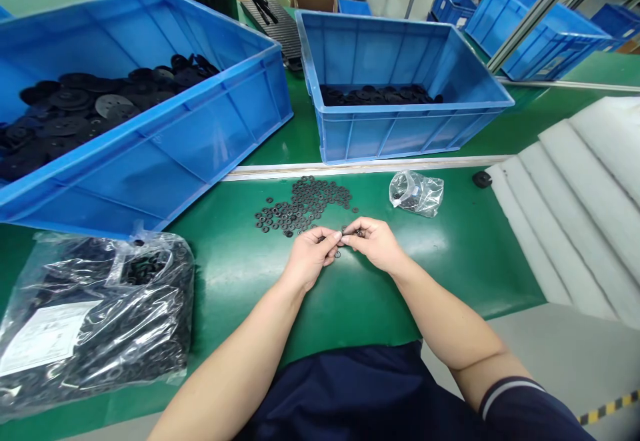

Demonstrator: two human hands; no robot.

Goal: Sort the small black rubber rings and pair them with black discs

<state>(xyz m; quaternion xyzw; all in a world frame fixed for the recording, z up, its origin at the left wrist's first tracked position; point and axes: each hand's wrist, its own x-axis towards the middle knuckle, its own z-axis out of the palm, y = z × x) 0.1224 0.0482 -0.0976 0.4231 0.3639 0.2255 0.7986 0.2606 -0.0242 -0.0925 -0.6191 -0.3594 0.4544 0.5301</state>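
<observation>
Fingertip to fingertip, my left hand [314,254] and my right hand [375,244] meet over the green table, both pinching. A small black ring [359,233] shows in the fingers of my right hand. Between the two sets of fingertips is a tiny dark part, mostly covered, which looks like another of these rings. One loose ring [337,254] lies just below the hands. Beyond them a spread of small black rings [313,197] covers part of the tabletop, mostly to the left.
A blue bin [220,121] of black discs stands left, another blue bin [395,134] behind. A small clear bag [425,194] of dark parts lies right of the rings. A large plastic bag [135,334] of black parts sits at left. White foam sheets [565,194] lean at right.
</observation>
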